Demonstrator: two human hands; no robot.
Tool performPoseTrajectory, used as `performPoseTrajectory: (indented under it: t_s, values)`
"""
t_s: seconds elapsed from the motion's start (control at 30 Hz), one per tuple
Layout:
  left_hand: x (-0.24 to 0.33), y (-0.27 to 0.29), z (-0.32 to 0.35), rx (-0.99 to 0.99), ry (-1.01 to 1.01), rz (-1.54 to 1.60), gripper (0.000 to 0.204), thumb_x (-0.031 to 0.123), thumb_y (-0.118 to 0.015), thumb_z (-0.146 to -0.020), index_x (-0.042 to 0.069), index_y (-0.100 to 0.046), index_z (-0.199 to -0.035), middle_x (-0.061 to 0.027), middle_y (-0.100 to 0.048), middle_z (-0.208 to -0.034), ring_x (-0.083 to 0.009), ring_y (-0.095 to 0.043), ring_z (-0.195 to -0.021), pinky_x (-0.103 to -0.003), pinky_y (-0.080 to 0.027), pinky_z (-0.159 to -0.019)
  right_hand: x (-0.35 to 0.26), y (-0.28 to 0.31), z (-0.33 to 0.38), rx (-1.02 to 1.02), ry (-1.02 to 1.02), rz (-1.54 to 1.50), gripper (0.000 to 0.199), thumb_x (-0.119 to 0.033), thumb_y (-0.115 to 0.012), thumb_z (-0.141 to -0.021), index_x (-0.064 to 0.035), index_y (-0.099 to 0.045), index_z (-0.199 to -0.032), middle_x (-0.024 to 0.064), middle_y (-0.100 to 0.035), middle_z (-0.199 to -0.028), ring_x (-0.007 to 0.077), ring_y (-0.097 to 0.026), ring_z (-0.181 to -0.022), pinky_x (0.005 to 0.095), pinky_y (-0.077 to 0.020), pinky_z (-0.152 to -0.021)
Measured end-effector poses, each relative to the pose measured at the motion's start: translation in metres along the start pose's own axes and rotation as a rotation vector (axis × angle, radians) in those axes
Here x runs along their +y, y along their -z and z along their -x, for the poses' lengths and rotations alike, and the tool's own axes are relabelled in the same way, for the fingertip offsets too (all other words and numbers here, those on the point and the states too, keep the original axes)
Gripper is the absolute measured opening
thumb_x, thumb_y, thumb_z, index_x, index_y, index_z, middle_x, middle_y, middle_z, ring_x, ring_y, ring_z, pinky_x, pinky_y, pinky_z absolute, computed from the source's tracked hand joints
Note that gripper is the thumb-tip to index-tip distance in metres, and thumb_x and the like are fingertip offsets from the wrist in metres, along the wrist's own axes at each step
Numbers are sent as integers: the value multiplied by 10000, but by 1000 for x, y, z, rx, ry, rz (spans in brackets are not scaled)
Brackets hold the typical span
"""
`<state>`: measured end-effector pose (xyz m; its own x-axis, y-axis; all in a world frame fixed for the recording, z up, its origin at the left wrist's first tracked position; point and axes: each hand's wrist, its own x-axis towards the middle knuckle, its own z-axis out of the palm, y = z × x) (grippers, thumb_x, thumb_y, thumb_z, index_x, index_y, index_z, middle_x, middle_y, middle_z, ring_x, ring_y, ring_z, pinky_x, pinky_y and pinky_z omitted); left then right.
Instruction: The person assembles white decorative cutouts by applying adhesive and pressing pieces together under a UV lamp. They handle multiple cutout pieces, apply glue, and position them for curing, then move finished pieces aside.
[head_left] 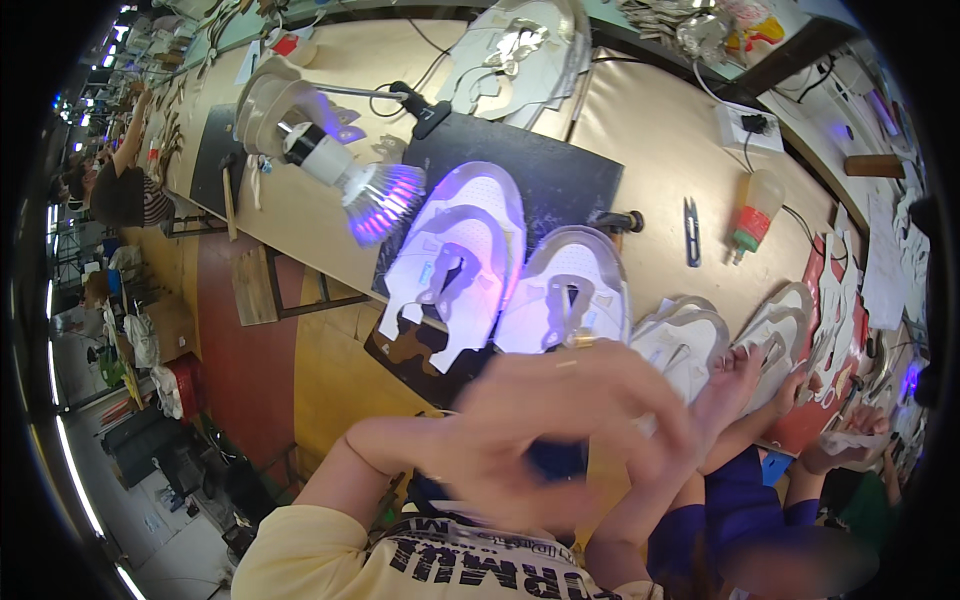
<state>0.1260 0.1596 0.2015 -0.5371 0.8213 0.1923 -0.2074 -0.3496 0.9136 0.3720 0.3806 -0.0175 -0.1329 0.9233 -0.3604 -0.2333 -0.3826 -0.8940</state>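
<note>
My left hand (545, 410) is close to the camera, reaching across my body and smeared by motion; whether it holds anything is unclear. Beyond it, my right hand (735, 370) has its fingers apart, beside a stack of white shoe uppers (685, 335) with grey-beige edges. Nothing shows between those fingers. Two groups of white shoe uppers lie left of there: one pair of overlapping uppers (475, 220) under purple light, another upper (570, 270) beside it. My left hand hides the near end of that second one. A lamp (385, 200) with a finned head shines over them.
A dark board (560, 165) lies under the lit uppers. Thread snips (691, 232) and a red-labelled glue bottle (755, 215) rest on the table to the right. More uppers (515, 60) are stacked at the back. A co-worker's hand (795, 390) is close on my right.
</note>
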Motion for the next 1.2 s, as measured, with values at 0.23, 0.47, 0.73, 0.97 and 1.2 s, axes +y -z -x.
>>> performPoseTrajectory:
  t_s: [0.23, 0.47, 0.73, 0.97, 1.2]
  values:
    - [91, 63, 9, 153, -564, 66, 176, 101, -658, -836, 81, -700, -1006, -43, -680, -1071, -199, -650, -912, -355, -495, -762, 54, -146, 62, -503, 622, 1199, 457, -260, -689, -915, -25, -560, -1285, 143, -620, -1096, 261, -602, -1037, 371, -471, -865]
    - [93, 68, 20, 205, -783, 28, 209, 51, -620, -835, 108, -691, -1023, 14, -673, -1098, -116, -642, -851, -338, -465, -725, 60, -157, 60, -567, 288, 1237, 452, -274, -709, -900, 11, -592, -1231, 122, -635, -977, 233, -575, -873, 360, -466, -842]
    - [64, 72, 37, -329, -428, 599, 227, 244, -666, -900, 40, -702, -992, -59, -654, -1064, -214, -620, -752, -347, -427, -654, 55, -144, 47, -627, -8, 998, 289, -222, -639, -961, 36, -620, -1091, 107, -660, -900, 137, -582, -795, 278, -462, -763]
    - [14, 58, 60, -457, 97, 1064, 616, 601, -693, -822, 6, -710, -975, -234, -668, -1025, -301, -611, -763, -366, -456, -684, 36, -149, 27, -536, -21, 746, 242, -184, -611, -979, 33, -625, -1088, 45, -656, -920, 80, -561, -848, 230, -450, -777]
    - [-9, 57, 76, -381, 288, 1178, 687, 688, -595, -839, 19, -734, -906, -273, -673, -1080, -315, -631, -858, -391, -456, -758, 33, -189, -8, -594, 62, 705, 266, -193, -627, -966, 28, -636, -1112, 61, -682, -947, 90, -592, -860, 249, -475, -779]
